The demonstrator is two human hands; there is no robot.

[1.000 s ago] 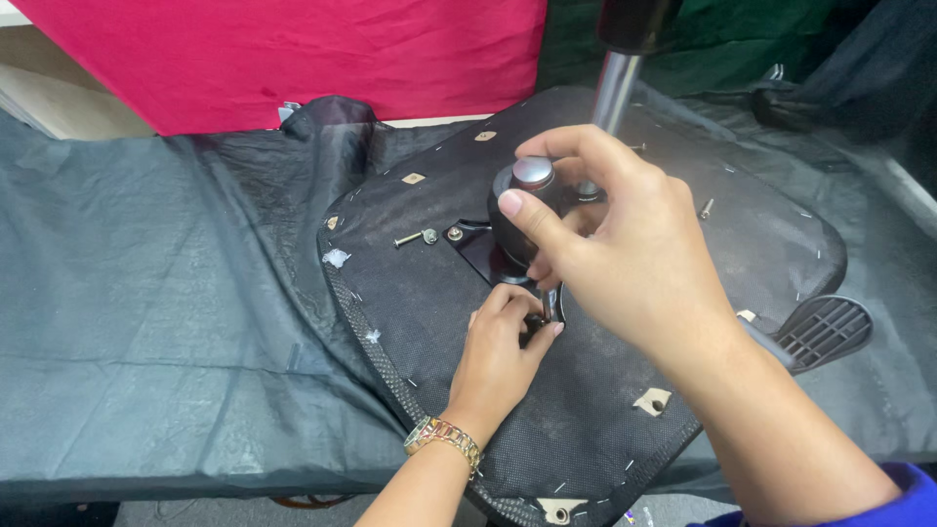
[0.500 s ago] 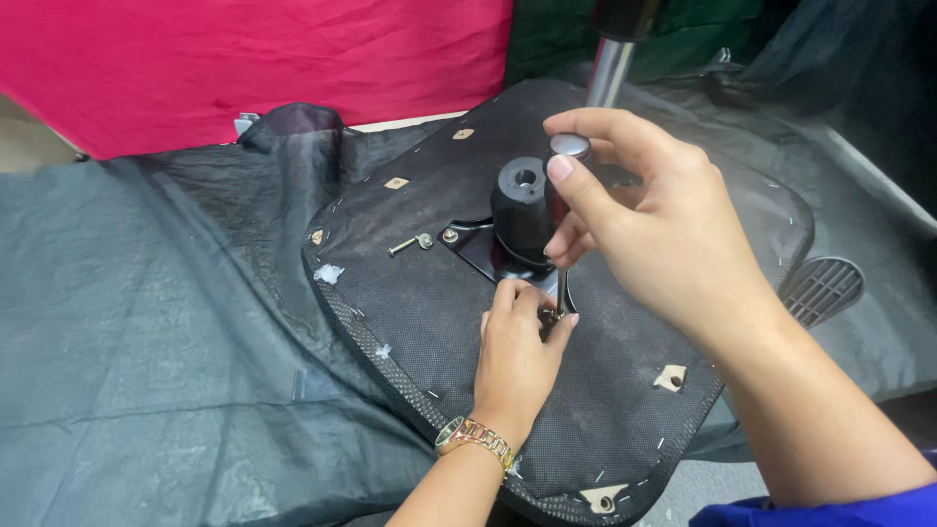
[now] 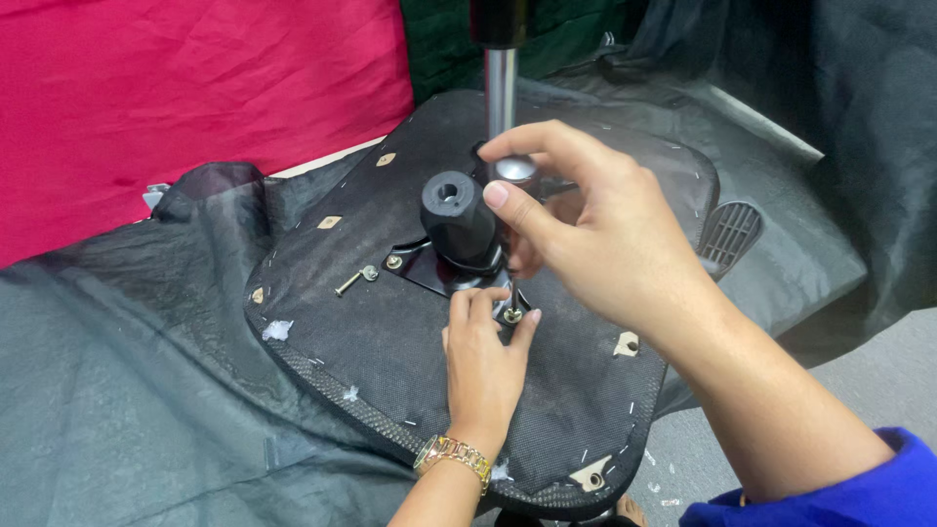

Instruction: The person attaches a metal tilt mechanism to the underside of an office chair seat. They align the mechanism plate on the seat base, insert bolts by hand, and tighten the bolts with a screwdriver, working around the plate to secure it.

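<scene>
The right hand is shifted off the black hub — screwdriver gripped upright; bolt pinched by the left hand for steadiness.

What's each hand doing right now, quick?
Left hand: fingers pinched on a bolt at the seat plate.
Right hand: closed on a tool's silver knob.
</scene>
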